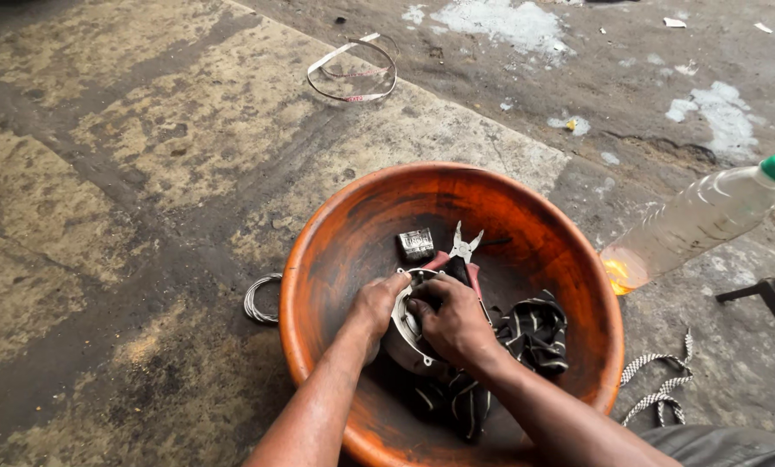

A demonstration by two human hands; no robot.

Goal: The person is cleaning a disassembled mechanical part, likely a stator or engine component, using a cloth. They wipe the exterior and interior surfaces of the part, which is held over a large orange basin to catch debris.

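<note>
A round grey metal part (pixel 402 333) sits inside a big orange basin (pixel 336 233). My left hand (pixel 375 304) grips its left rim. My right hand (pixel 453 322) is pressed onto the top of the part, fingers curled into its centre. Red-handled pliers (pixel 462 251) lie just beyond my hands with the jaws pointing away. A small silver block (pixel 416 244) lies beside the pliers. A dark striped cloth (pixel 534 335) lies in the basin under and right of my right forearm. The underside of the metal part is hidden.
The basin stands on stained concrete ground. A tilted plastic bottle (pixel 699 220) with a green cap and a little yellow liquid is at the right. A wire coil (pixel 261 299) lies left of the basin, a band loop (pixel 351 71) farther off, a patterned cord (pixel 660 385) at the right.
</note>
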